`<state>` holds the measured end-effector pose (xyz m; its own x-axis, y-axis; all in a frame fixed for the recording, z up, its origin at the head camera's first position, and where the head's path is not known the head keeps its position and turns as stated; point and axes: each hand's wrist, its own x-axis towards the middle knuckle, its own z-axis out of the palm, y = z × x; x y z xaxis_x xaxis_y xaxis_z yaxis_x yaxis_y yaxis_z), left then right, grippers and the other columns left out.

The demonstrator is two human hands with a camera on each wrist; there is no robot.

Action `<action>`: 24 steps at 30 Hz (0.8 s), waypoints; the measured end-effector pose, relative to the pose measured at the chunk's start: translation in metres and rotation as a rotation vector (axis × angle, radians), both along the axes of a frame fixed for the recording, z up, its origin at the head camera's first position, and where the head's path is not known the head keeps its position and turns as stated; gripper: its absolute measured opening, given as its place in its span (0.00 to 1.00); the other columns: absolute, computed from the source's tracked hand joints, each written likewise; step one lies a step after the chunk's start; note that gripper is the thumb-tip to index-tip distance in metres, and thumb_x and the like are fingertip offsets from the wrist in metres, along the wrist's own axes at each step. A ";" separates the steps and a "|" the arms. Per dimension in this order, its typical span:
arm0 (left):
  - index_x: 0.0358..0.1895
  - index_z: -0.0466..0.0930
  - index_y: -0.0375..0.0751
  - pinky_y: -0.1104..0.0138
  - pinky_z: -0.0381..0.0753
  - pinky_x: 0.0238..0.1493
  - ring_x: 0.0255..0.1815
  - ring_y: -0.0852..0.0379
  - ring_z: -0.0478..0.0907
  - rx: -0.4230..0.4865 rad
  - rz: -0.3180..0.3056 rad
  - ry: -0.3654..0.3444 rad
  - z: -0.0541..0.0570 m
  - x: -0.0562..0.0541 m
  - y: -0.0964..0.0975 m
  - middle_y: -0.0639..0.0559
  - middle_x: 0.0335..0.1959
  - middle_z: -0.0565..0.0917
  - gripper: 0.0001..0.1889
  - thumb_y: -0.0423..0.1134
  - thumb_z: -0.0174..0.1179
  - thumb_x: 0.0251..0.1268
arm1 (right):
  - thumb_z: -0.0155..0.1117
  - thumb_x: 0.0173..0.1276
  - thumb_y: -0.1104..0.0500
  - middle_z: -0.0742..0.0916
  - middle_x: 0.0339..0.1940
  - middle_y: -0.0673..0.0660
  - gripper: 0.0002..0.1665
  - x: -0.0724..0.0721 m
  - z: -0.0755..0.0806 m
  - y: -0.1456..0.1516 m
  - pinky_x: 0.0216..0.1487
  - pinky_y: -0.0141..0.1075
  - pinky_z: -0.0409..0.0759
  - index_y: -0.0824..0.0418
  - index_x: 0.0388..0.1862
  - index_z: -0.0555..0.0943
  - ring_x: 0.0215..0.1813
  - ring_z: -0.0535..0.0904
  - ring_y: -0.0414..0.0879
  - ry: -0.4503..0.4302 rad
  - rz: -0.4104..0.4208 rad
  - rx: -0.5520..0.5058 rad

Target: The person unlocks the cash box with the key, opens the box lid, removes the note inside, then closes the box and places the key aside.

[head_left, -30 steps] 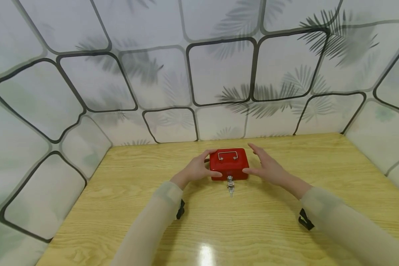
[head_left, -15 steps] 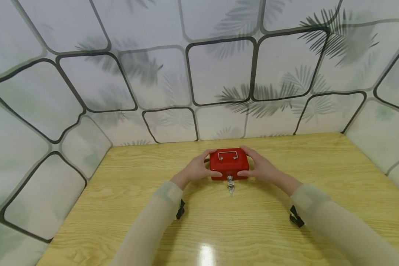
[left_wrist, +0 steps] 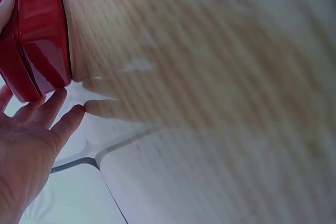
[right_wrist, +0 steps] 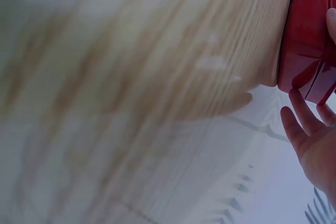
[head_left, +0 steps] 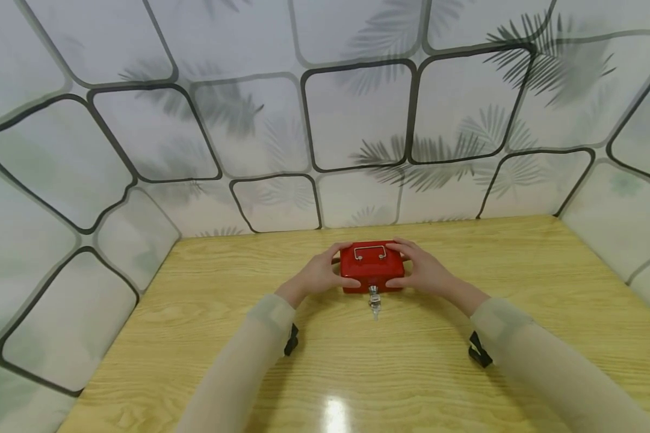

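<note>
A red metal cash box (head_left: 372,269) sits on the wooden table, its wire handle (head_left: 369,248) folded flat on the lid. Keys (head_left: 375,305) hang from the lock on its front face. My left hand (head_left: 318,275) holds the left end, thumb across the front and fingers round the side and back. At the opposite end my right hand (head_left: 429,275) holds it the same way. In the left wrist view the left fingers (left_wrist: 50,106) lie against the box end. The right wrist view shows right fingers (right_wrist: 304,111) at the other end; their far tips are partly hidden.
The wooden table (head_left: 379,373) extends around the box. Behind and at both sides stands a pale patterned wall covering (head_left: 363,120) with dark rounded outlines and leaf prints. Dark straps (head_left: 480,350) show at both wrists.
My right hand has moved left, from beside the box onto its right end, thumb now on the front. The left hand and the box have stayed in place.
</note>
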<state>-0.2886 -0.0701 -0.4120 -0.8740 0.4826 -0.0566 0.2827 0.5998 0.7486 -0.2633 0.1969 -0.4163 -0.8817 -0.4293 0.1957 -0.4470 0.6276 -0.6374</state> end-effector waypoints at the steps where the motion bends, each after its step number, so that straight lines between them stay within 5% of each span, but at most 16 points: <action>1: 0.74 0.57 0.56 0.52 0.62 0.68 0.69 0.47 0.66 0.000 -0.002 0.001 0.000 0.000 0.000 0.48 0.70 0.67 0.47 0.52 0.74 0.51 | 0.78 0.55 0.53 0.63 0.73 0.70 0.48 0.000 0.000 0.000 0.59 0.60 0.69 0.68 0.70 0.66 0.58 0.75 0.63 0.002 0.002 -0.001; 24: 0.74 0.57 0.57 0.54 0.64 0.67 0.69 0.47 0.65 0.042 0.000 -0.034 0.002 0.001 0.000 0.50 0.70 0.68 0.46 0.53 0.73 0.52 | 0.81 0.50 0.49 0.67 0.69 0.68 0.51 -0.009 0.003 0.004 0.52 0.54 0.77 0.63 0.69 0.68 0.53 0.79 0.61 -0.025 -0.017 0.030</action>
<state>-0.2873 -0.0705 -0.4104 -0.8719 0.4853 -0.0656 0.2570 0.5676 0.7821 -0.2721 0.2004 -0.4130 -0.8934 -0.4197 0.1605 -0.4201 0.6538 -0.6293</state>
